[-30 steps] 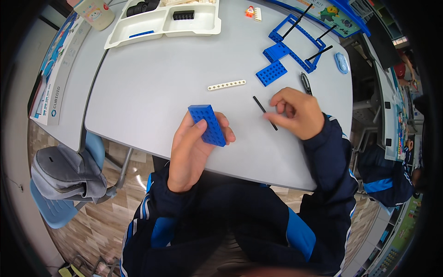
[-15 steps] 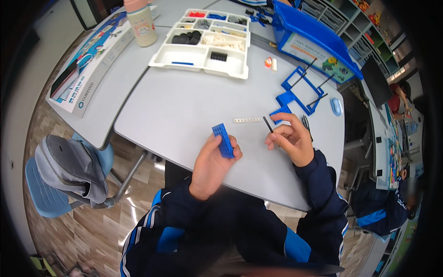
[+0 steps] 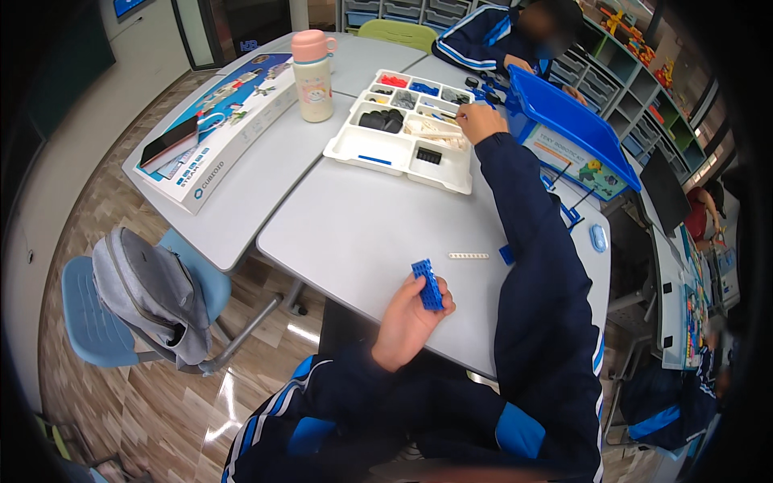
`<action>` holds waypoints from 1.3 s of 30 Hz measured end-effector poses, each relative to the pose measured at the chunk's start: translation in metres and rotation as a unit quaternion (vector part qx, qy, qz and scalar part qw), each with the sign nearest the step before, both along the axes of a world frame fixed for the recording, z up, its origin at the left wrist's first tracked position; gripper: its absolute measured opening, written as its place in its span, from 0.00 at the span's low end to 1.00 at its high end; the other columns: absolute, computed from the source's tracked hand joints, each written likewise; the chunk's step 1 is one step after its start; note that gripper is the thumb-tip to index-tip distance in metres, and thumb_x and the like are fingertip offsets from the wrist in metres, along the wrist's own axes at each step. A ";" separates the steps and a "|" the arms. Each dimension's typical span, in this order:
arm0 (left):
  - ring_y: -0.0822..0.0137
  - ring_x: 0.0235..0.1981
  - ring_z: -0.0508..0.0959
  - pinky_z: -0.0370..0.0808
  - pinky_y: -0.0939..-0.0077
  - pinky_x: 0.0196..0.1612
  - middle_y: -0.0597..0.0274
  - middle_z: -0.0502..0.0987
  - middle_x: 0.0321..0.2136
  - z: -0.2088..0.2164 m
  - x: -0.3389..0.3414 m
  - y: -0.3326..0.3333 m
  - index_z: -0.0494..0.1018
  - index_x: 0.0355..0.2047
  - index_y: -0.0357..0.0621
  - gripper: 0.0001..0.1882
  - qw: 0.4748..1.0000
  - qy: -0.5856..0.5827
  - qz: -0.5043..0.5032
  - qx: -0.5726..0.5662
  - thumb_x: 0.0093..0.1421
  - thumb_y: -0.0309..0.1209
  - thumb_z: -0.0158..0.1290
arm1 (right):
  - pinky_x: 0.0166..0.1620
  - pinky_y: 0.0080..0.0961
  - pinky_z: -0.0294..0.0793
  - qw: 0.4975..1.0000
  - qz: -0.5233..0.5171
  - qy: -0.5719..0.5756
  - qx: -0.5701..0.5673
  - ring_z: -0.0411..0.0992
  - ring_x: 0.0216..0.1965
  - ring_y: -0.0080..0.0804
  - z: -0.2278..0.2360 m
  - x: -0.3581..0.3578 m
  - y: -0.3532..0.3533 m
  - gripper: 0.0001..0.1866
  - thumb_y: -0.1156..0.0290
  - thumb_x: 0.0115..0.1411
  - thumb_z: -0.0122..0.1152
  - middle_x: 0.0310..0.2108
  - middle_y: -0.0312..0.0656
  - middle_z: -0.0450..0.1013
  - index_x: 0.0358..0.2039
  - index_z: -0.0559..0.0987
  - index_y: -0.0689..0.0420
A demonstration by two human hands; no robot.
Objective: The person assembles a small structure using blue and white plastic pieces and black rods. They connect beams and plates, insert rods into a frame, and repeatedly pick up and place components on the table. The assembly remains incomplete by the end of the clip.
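Note:
My left hand [image 3: 413, 324] is wrapped round a blue block with rows of holes [image 3: 427, 285], held upright above the near edge of the table. My right arm stretches far forward, and my right hand [image 3: 481, 124] is over the right side of the white sorting tray [image 3: 366, 153]. Its fingertips are pinched together at a compartment with small thin pieces. Whether the black rod is still between them is too small to tell. A white beam with holes [image 3: 469, 256] lies on the table between my left hand and my right sleeve.
Beyond my right arm are a blue frame with upright rods [image 3: 570, 216], partly hidden, a blue bin [image 3: 564, 121] and a light-blue object [image 3: 597, 238]. A bottle [image 3: 312, 80] and a flat box [image 3: 217, 129] stand left. Another person [image 3: 491, 36] sits across the table.
My right hand, which held a black rod near the white beam, has reached forward to the tray. My left hand keeps the blue block. The view has tilted up, showing a person opposite.

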State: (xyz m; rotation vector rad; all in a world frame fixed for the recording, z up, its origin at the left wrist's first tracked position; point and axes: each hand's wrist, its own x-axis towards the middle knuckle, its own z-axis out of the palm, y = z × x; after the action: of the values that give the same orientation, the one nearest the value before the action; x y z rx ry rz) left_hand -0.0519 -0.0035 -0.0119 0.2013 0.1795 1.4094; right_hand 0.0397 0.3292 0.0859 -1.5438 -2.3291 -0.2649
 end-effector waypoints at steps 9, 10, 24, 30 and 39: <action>0.64 0.36 0.71 0.66 0.66 0.45 0.58 0.71 0.35 0.000 -0.004 -0.001 0.66 0.40 0.44 0.09 1.000 0.013 -0.016 0.022 0.67 0.36 0.45 | 0.55 0.37 0.72 0.990 0.030 0.125 0.062 0.73 0.52 0.48 -0.023 -0.012 0.075 0.11 0.74 0.56 0.60 0.50 0.51 0.74 0.41 0.82 0.53; 0.63 0.36 0.71 0.66 0.66 0.45 0.58 0.72 0.35 0.000 -0.004 -0.001 0.66 0.40 0.44 0.09 0.999 0.009 -0.017 0.026 0.67 0.36 0.45 | 0.55 0.37 0.72 0.989 0.033 0.135 0.058 0.72 0.52 0.48 -0.024 -0.012 0.068 0.11 0.74 0.56 0.60 0.50 0.51 0.74 0.40 0.82 0.54; 0.65 0.34 0.69 0.66 0.68 0.43 0.60 0.70 0.34 0.003 0.002 -0.001 0.65 0.39 0.45 0.09 1.000 0.018 -0.010 0.020 0.68 0.37 0.45 | 0.46 0.37 0.77 0.999 0.032 0.009 -0.033 0.78 0.41 0.45 -0.029 0.013 0.071 0.09 0.66 0.57 0.59 0.37 0.47 0.80 0.36 0.85 0.49; 0.65 0.33 0.69 0.64 0.69 0.41 0.60 0.70 0.33 0.003 -0.003 -0.003 0.66 0.40 0.45 0.10 0.999 0.015 -0.013 0.040 0.67 0.38 0.47 | 0.46 0.35 0.78 0.993 0.034 -0.051 -0.103 0.78 0.43 0.40 -0.036 -0.008 0.105 0.09 0.64 0.54 0.66 0.39 0.40 0.80 0.36 0.86 0.45; 0.65 0.33 0.69 0.64 0.68 0.41 0.59 0.71 0.33 -0.002 -0.003 -0.003 0.66 0.40 0.44 0.11 0.998 0.009 -0.019 0.058 0.68 0.39 0.45 | 0.43 0.36 0.78 0.996 0.045 -0.071 -0.042 0.79 0.39 0.40 -0.016 -0.007 0.097 0.13 0.59 0.51 0.68 0.35 0.41 0.81 0.38 0.86 0.44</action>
State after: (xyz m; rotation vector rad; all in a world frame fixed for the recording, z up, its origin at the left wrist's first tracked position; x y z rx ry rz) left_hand -0.0550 -0.0069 -0.0136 0.3124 0.1085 1.3816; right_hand 0.0327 0.4258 0.0696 -1.4981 -2.5427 -0.2658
